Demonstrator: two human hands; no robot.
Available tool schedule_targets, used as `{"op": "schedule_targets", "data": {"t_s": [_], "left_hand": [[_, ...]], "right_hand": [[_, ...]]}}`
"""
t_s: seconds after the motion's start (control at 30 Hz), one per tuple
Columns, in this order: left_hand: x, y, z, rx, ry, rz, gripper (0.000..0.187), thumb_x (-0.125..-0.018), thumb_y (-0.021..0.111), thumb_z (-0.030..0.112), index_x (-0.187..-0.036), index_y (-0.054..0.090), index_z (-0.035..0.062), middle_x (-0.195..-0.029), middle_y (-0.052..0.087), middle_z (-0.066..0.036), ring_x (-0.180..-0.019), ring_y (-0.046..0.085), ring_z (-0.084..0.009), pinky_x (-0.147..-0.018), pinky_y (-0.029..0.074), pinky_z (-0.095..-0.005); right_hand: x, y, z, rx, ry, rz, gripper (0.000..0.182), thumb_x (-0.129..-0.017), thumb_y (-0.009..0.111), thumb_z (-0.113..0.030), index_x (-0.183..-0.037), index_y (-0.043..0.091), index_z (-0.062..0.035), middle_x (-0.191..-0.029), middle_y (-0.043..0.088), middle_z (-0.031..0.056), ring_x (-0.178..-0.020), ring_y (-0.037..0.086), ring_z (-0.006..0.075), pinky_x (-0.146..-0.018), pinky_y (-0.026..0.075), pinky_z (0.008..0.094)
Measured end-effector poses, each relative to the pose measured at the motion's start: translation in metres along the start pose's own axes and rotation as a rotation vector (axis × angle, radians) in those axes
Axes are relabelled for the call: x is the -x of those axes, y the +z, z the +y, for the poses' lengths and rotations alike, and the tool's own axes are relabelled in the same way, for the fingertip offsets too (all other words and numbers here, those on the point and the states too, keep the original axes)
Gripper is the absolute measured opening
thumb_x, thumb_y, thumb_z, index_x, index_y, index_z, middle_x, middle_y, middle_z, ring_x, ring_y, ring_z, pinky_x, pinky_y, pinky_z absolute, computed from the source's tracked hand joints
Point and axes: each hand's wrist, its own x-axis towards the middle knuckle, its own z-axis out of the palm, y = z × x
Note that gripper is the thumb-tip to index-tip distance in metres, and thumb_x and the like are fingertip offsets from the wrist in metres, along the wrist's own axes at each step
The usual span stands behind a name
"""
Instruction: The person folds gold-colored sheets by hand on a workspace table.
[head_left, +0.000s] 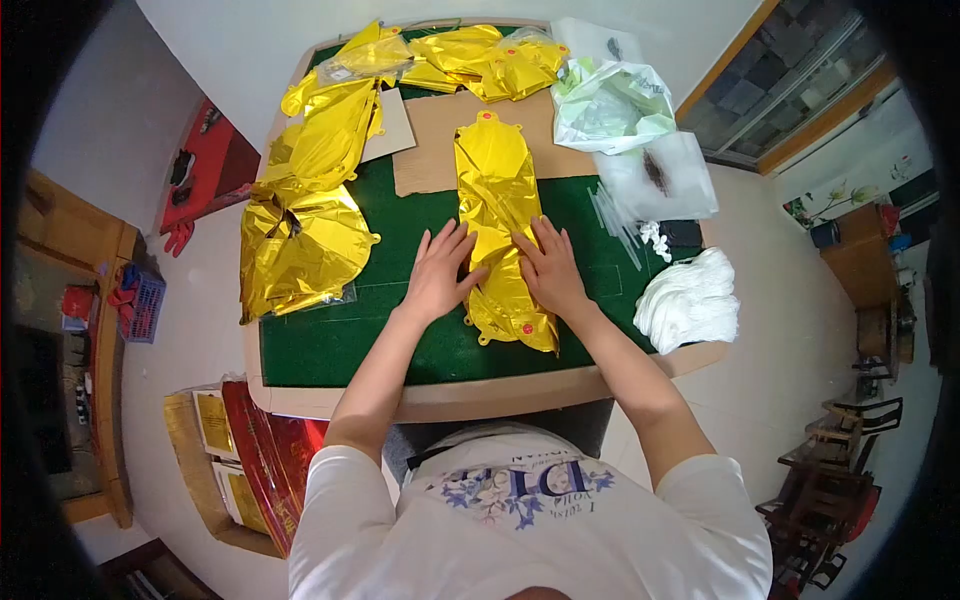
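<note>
Seemingly mid-smoothing: left hand [437, 275] and right hand [549, 268] pressed flat, fingers spread, gripping nothing, on gold foil balloon [497, 205] at center of green table [330, 345]. More foil piled far left; next, likely folding, needing even pressure.

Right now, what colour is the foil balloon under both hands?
Shiny gold foil balloon, with small red tabs at its ends; head view.

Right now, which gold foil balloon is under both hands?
The long gold foil balloon at table centre, lying over the cardboard; left hand and right hand press it. Others lie piled left and rear.
</note>
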Motion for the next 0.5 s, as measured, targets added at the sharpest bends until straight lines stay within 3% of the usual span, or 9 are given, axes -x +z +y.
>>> {"op": "schedule_targets", "data": {"t_s": [0.5], "left_hand": [[0.0105, 0.0034, 0.0026, -0.04, 0.006, -0.02, 0.056, -0.085, 0.064, 0.033, -0.131, 0.05, 0.0049, -0.142, 0.039, -0.02, -0.135, 0.033, -0.0317, -0.113, 0.023, -0.0475]], "right_hand": [[0.0001, -0.0072, -0.0029, -0.08, 0.022, -0.042, 0.05, -0.09, 0.052, -0.016, -0.139, 0.04, -0.013, -0.143, 0.036, 0.0191, -0.135, 0.034, 0.0324, -0.111, 0.023, 0.0519]]}}
